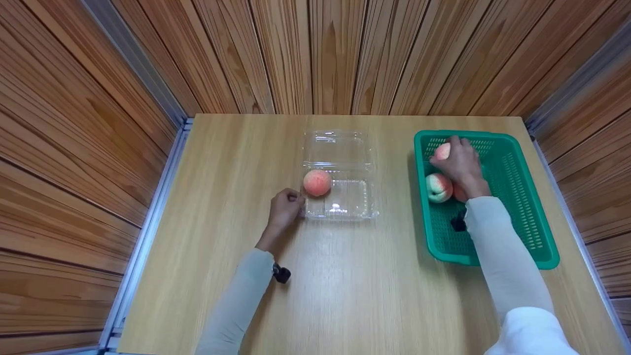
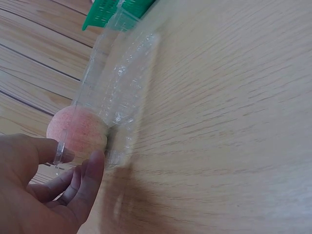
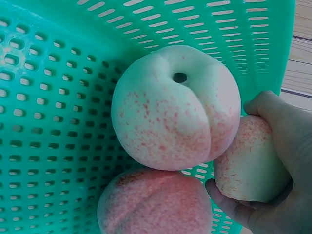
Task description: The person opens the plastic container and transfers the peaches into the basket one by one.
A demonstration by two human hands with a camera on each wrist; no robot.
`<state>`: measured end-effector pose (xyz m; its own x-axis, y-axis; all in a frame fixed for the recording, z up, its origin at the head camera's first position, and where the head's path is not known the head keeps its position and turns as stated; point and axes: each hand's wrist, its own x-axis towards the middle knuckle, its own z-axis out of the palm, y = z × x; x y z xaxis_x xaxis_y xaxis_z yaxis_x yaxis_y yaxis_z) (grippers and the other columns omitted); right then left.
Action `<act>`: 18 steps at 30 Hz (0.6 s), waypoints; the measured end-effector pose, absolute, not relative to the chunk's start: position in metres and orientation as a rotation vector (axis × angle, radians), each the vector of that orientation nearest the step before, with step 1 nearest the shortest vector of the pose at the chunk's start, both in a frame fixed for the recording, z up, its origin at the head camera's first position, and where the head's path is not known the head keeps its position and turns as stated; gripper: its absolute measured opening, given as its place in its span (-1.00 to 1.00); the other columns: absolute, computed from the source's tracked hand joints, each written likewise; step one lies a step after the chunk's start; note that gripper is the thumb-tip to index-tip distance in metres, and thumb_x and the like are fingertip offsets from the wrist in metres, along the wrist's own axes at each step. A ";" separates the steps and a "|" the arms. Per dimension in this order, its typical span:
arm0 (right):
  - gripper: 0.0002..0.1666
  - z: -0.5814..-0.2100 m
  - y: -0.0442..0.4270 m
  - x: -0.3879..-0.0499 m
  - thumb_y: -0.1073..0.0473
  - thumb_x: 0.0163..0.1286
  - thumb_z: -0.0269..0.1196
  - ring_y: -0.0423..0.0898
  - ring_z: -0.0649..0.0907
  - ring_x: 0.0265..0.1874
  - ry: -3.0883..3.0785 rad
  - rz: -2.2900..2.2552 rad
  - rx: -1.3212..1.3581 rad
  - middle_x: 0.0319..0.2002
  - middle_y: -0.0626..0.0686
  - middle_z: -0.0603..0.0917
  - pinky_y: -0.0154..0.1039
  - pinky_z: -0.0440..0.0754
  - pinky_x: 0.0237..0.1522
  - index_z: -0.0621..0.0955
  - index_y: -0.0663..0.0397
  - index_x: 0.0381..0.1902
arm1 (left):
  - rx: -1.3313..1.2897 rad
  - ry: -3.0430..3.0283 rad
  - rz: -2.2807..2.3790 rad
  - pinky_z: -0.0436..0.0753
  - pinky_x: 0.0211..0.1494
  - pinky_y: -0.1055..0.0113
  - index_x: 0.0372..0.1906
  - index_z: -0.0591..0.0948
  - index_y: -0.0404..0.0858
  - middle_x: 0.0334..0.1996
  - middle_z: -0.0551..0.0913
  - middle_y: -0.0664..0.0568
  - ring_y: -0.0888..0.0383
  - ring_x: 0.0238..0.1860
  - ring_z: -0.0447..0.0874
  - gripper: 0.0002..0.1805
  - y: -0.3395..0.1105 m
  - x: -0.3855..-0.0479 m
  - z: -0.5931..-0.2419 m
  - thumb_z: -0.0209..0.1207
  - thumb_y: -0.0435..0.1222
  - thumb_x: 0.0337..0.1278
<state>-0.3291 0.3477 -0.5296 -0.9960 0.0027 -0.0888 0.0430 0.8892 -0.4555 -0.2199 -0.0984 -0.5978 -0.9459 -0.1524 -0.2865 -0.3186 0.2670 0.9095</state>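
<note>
My left hand (image 1: 286, 209) pinches the left rim of a clear plastic clamshell box (image 1: 347, 199), which lies with its lid (image 1: 337, 148) folded back. One peach (image 1: 317, 183) sits in the box's left part, close to my fingers; the left wrist view shows the thumb and fingertips at the rim beside this peach (image 2: 78, 129). Inside the green basket (image 1: 525, 197), my right hand (image 1: 461, 160) grips a pale, red-speckled peach (image 3: 251, 161) near the far left corner. Beside it lie a whitish peach (image 3: 175, 107) and a redder peach (image 3: 156, 202), the latter partly hidden by my wrist in the head view.
The basket stands on the right of the wooden table (image 1: 345, 286), its walls rising around my right hand. Wood-plank walls (image 1: 335, 59) enclose the table at the back and both sides. A small black camera (image 1: 281, 273) sits on my left wrist.
</note>
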 end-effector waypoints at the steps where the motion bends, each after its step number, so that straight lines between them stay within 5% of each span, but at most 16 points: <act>1: -0.07 -0.531 0.348 -0.329 -0.13 0.46 0.27 0.53 0.42 0.23 2.962 -0.717 0.041 0.31 0.54 0.34 0.51 0.41 0.30 0.24 0.37 0.51 | -0.452 2.382 1.765 0.58 -0.41 0.38 -0.09 0.63 -0.38 -0.37 0.61 -0.01 0.11 -0.40 0.65 -0.87 -0.098 -0.220 -0.598 0.21 -0.38 0.40; 18: -0.04 -0.539 0.349 -0.331 -0.07 0.48 0.27 0.49 0.37 0.31 2.883 -0.796 0.114 0.40 0.51 0.27 0.51 0.38 0.37 0.15 0.32 0.58 | -0.474 2.399 1.705 0.54 -0.44 0.38 -0.04 0.64 -0.33 -0.32 0.64 -0.04 0.16 -0.41 0.60 -0.84 -0.098 -0.220 -0.597 0.21 -0.32 0.44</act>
<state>-0.3305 0.3492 -0.5393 -0.9861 0.0332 -0.1629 0.1121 0.8565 -0.5038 -0.2199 -0.0984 -0.5965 -0.9369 -0.1629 -0.3092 -0.3456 0.2999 0.8892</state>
